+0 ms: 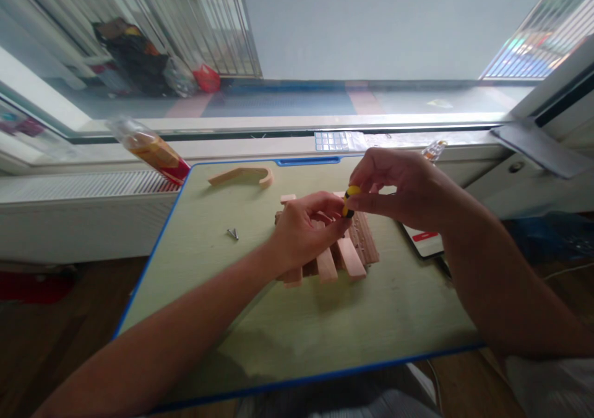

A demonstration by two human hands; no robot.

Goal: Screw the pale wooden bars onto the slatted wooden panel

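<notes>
A short yellow-and-black screwdriver [351, 200] is between my hands above several wooden slats [353, 258]. My right hand [399, 186] pinches its handle between thumb and fingers. The fingertips of my left hand [309, 229] close around its lower end; the shaft and tip are hidden. Beneath my left hand the pale slats lie across a brown corrugated cardboard piece [365, 235], partly covered by my fingers. A few loose screws [232, 234] lie on the table left of my left hand. Farther back is a curved, hook-shaped wooden piece [244, 175].
The pale green table [195, 294] has a blue rim. A bottle with an orange-red label [155, 152] leans beyond its left corner, near a radiator [102, 220]. A dark-edged flat item [424, 241] lies by my right forearm. The window sill [278, 145] runs behind.
</notes>
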